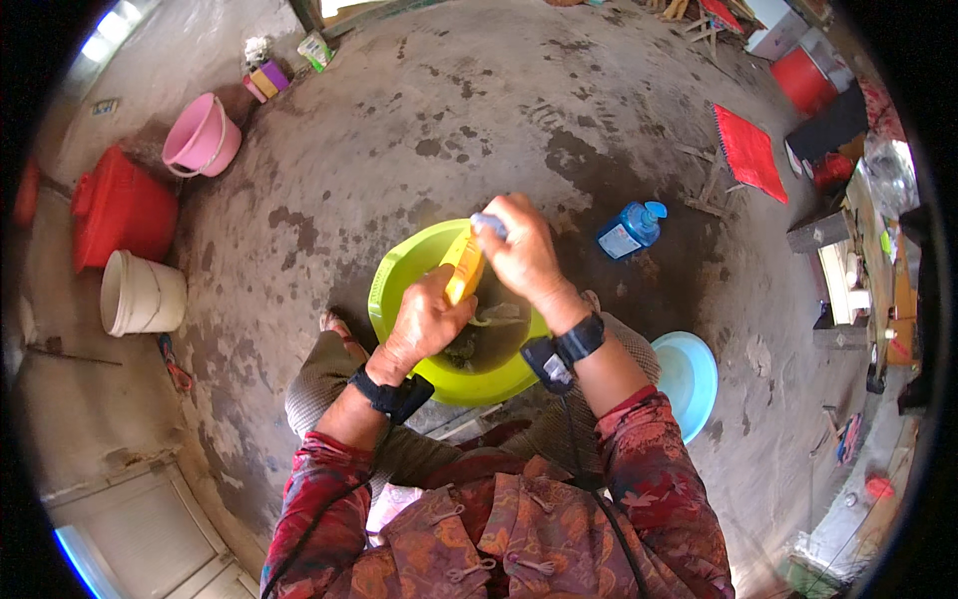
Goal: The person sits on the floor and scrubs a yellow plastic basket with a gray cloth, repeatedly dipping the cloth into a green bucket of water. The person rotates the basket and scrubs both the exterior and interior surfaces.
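Observation:
A lime-green plastic basin (pixel 388 278) stands between my knees with murky water (pixel 483 341) in it. Something pale and thin (pixel 500 314) and a dark lump (pixel 460 348) show in the water. Over the basin, my left hand (pixel 428 318) grips the lower end of a yellow elongated object (pixel 465 268), whose exact kind I cannot tell. My right hand (pixel 520 243) is closed around a small grey-blue item (pixel 489 224) at the upper end of the yellow object. The fingers hide most of that item.
A blue pump bottle (pixel 630 230) stands on wet concrete floor to the right, and a light-blue basin (pixel 685 382) sits beside my right leg. Along the left wall are a pink bucket (pixel 202 136), a red tub (pixel 123 210) and a white bucket (pixel 144 292). A red-topped stool (pixel 748 153) is at upper right.

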`<action>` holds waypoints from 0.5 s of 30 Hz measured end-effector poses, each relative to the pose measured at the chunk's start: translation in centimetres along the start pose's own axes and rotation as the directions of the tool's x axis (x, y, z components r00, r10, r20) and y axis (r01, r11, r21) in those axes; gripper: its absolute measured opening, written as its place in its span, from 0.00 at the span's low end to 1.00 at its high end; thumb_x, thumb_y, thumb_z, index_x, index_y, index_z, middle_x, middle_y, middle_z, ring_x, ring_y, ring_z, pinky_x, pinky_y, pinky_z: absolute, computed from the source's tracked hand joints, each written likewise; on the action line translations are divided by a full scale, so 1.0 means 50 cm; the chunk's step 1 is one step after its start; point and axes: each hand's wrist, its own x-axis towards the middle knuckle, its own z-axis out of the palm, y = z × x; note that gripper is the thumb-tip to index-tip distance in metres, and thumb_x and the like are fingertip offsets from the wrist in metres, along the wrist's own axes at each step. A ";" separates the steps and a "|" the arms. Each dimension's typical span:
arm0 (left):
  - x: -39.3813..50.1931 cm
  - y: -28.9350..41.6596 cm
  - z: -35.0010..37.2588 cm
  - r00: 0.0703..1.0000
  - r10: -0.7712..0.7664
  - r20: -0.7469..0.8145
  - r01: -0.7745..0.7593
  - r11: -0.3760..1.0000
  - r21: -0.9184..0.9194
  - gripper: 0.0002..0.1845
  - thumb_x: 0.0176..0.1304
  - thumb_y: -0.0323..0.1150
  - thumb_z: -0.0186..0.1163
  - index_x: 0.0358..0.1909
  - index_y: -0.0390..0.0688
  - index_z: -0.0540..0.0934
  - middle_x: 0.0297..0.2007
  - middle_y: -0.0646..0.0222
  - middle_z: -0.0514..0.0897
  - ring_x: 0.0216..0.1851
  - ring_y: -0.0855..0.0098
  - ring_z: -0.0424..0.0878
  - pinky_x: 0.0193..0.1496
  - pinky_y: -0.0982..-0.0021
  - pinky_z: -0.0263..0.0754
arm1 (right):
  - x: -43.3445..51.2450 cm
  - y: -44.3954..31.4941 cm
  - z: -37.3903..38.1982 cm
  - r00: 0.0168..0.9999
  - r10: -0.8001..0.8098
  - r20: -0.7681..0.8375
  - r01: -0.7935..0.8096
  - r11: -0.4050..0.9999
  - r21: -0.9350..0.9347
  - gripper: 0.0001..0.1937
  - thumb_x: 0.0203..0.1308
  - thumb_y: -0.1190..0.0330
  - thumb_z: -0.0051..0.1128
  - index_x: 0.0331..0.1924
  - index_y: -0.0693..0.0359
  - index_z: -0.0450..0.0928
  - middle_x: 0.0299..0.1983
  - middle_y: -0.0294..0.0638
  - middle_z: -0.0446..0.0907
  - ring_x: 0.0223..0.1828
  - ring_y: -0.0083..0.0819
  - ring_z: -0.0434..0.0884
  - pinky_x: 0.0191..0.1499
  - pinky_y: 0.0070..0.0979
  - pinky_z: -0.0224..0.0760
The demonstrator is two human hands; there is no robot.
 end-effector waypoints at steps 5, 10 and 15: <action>0.011 0.011 -0.026 0.990 -0.129 0.062 0.143 0.866 -0.479 0.18 0.64 0.27 0.67 0.55 0.36 0.81 0.43 0.73 0.86 0.44 0.80 0.80 0.50 0.74 0.76 | 0.006 0.018 -0.035 0.934 0.346 0.084 -0.347 0.831 0.435 0.08 0.64 0.71 0.64 0.43 0.62 0.78 0.36 0.35 0.81 0.40 0.22 0.80 0.43 0.23 0.75; 0.014 0.012 -0.028 0.979 -0.171 0.114 0.204 0.755 -0.623 0.20 0.63 0.28 0.69 0.56 0.36 0.80 0.46 0.73 0.86 0.46 0.80 0.80 0.53 0.74 0.76 | -0.004 -0.002 -0.040 0.972 0.218 0.091 -0.234 0.833 0.501 0.07 0.64 0.74 0.64 0.43 0.63 0.78 0.40 0.36 0.79 0.42 0.21 0.80 0.44 0.22 0.76; 0.014 -0.007 -0.017 0.964 -0.206 0.169 0.266 0.686 -0.677 0.19 0.62 0.26 0.68 0.56 0.37 0.81 0.47 0.73 0.86 0.46 0.79 0.81 0.53 0.73 0.77 | -0.006 -0.034 -0.008 0.999 -0.048 -0.018 0.052 0.963 0.264 0.04 0.63 0.76 0.63 0.38 0.65 0.78 0.40 0.34 0.76 0.36 0.19 0.79 0.37 0.18 0.75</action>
